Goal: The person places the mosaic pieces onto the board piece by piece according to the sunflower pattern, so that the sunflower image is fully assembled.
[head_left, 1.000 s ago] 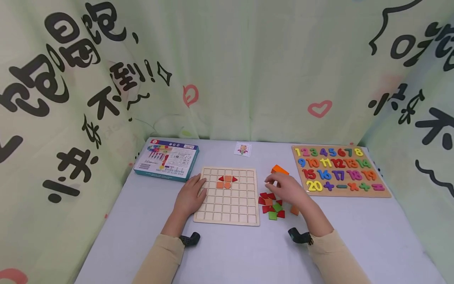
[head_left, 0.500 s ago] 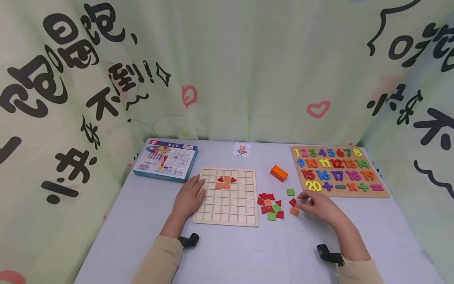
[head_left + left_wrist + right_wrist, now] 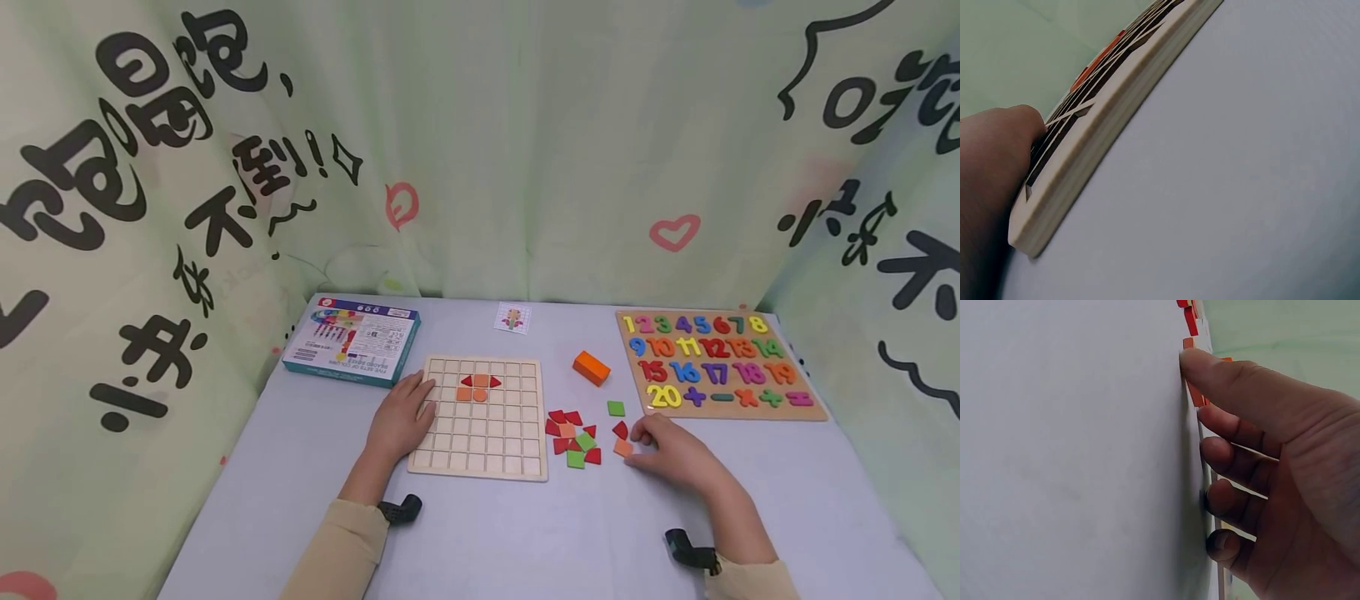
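On the pale grey counter [image 3: 480, 533] lies one square wooden grid board [image 3: 480, 446], and the left hand [image 3: 399, 421] rests flat on its left edge with relaxed, straight fingers, the fingertips lying over the outer cells. Four flat pieces sit in the board's upper rows: two red triangles flanking one orange square [image 3: 481, 379], and below them two orange pieces side by side [image 3: 472, 394]. The right hand [image 3: 671, 450] rests on the counter right of the board, fingers curled under, with the thumb tip pressing against one small orange square tile [image 3: 622, 447]; the right wrist view shows that thumb touching the tile's edge while the other four fingers fold toward the palm. Just above that tile lies one red piece [image 3: 620, 430], and farther up one lone green square [image 3: 616, 408]. Between hand and board is a loose cluster of red, orange and green tiles [image 3: 573, 437], about ten, overlapping. One orange wooden block [image 3: 591, 367] sits beyond them. Farther off are one number puzzle board [image 3: 720, 362], one blue-edged box [image 3: 352, 337] and one small pattern card [image 3: 513, 317].
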Motion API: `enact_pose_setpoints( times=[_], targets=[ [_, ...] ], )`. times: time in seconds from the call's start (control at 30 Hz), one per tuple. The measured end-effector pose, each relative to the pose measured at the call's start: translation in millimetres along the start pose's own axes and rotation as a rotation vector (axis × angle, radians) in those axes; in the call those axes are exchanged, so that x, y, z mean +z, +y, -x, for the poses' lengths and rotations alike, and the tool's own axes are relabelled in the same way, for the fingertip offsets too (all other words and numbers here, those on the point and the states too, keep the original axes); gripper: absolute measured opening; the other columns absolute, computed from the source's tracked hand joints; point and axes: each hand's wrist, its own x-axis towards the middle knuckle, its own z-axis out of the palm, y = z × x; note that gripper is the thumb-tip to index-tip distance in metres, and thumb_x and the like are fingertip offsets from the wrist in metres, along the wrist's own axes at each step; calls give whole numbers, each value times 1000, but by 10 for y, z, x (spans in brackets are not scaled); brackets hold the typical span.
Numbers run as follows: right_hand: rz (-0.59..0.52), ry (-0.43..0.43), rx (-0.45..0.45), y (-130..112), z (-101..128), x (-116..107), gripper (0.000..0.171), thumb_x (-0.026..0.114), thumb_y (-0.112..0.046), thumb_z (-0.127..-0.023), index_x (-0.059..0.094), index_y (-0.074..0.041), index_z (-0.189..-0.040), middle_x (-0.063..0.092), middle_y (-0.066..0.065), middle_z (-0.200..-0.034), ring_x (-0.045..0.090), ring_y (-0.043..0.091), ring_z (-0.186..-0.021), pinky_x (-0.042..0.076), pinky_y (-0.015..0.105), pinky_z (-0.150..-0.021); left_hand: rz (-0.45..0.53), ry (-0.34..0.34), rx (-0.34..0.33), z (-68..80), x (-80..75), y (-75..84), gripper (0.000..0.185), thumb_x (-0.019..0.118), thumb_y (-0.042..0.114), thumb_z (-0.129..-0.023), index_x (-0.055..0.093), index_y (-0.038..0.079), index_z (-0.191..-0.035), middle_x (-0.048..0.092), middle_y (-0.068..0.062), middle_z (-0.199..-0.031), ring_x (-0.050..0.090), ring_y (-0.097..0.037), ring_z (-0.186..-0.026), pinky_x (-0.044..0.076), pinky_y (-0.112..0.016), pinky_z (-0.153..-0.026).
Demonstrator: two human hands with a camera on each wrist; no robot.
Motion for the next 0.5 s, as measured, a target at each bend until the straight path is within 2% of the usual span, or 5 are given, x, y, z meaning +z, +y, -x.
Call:
enact_pose_setpoints(
  times=[0.2, 0.5],
  targets=[
    [17, 22, 0, 5, -8, 15, 32, 79, -33, -83, 63, -14, -103, 57, 2, -94, 52, 19, -89, 53, 34, -77, -2, 9, 2, -2, -17, 10, 53, 48, 42, -100, 46, 20, -149, 35, -2, -160, 31, -24, -149, 33, -44, -121],
    [14, 27, 13, 33, -27, 52, 36, 79, -32, -83, 63, -13, -108, 59, 2, -96, 53, 19, -90, 55, 37, -80, -7, 4, -1, 12, -22, 21, 53, 48, 41, -101, 45, 20, -149, 34, -3, -161, 31, -24, -149, 33, -44, -121]
  ],
)
